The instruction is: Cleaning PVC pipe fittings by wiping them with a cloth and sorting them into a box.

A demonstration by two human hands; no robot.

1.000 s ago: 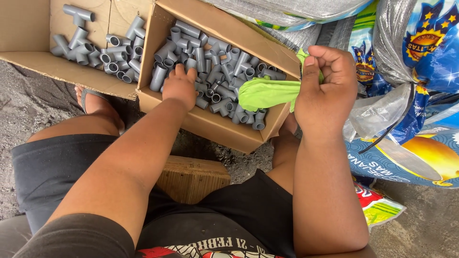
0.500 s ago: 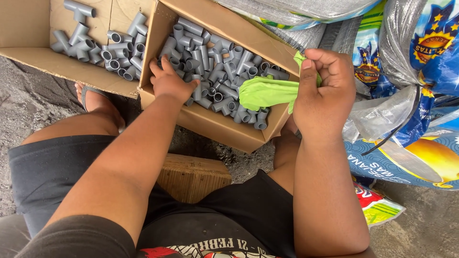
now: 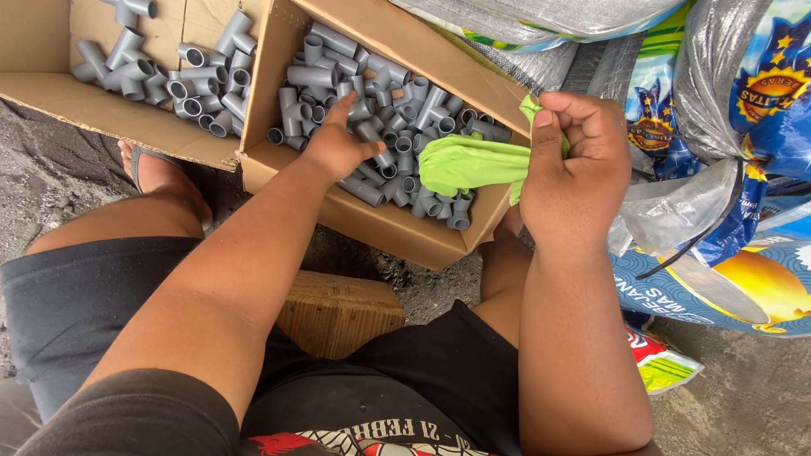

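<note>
Two cardboard boxes (image 3: 384,224) of grey fittings (image 3: 397,118) on gritty ground (image 3: 51,173)

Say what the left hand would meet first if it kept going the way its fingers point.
Probably the grey pipe fittings heaped in the cardboard box; the left hand already lies on or just above them, though depth is unclear.

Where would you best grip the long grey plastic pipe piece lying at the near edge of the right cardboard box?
Probably the grey pipe piece across its round middle, coming from above: it lies flat on top, uncovered, just beside the left hand.
</note>
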